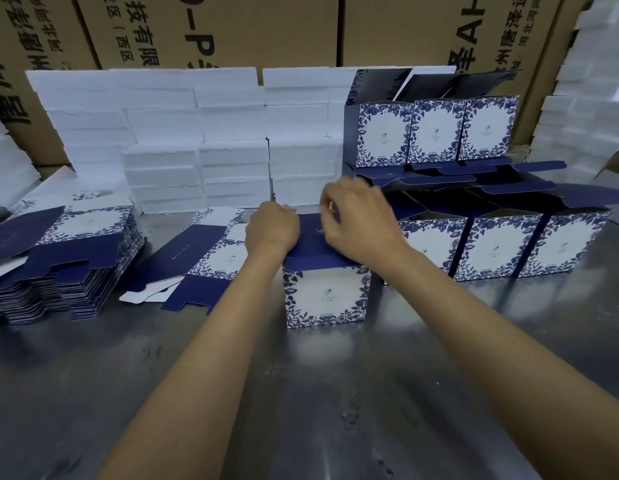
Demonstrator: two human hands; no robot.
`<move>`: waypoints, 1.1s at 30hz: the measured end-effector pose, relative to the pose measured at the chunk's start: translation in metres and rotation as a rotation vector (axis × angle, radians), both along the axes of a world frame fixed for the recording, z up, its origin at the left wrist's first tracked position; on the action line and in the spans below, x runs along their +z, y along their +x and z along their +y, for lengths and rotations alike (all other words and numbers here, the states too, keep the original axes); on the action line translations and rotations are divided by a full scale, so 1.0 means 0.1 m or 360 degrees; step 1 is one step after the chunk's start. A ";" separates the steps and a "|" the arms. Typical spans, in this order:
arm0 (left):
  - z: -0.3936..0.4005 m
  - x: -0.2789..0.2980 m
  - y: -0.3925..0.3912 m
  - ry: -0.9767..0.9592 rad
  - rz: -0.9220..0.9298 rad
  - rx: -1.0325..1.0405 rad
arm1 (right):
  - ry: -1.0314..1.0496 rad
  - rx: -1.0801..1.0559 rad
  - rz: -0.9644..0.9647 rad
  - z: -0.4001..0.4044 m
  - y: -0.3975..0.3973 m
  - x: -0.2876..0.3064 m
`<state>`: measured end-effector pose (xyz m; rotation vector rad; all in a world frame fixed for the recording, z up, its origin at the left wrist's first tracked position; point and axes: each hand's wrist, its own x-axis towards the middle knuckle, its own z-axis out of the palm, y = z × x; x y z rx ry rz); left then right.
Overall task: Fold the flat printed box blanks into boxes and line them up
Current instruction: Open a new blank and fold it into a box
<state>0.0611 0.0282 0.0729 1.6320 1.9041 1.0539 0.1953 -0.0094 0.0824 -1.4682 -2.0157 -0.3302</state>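
Both forearms bare, reaching fwd from bottom of view, converging at the box [324,296]. Left hand [271,228] at box's top left edge, back of hand up, fingers curled down behind top panel; can't tell what they grip. Right hand [358,221] over box's top right, wrist bent, fingers curled down at far edge of top, ring on one finger; contact w/ flap blurred. Hands near each other, not touching.

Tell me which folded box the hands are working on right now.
The lone box at centre front, apart from the rows on the right; both hands, left and right, are on its top.
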 end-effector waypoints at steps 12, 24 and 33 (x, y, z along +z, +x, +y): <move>-0.57 -0.34 -0.19 0.0739 -0.0206 -0.0692 | -0.0510 0.0504 0.0861 -0.42 0.20 -0.41; -0.63 -0.55 -0.23 0.0572 -0.0856 -0.0707 | -0.0360 0.0526 0.1314 -0.38 0.14 -0.49; -0.55 -0.50 -0.38 0.0411 -0.0918 -0.0904 | -0.0547 0.0523 0.1423 -0.43 0.28 -0.50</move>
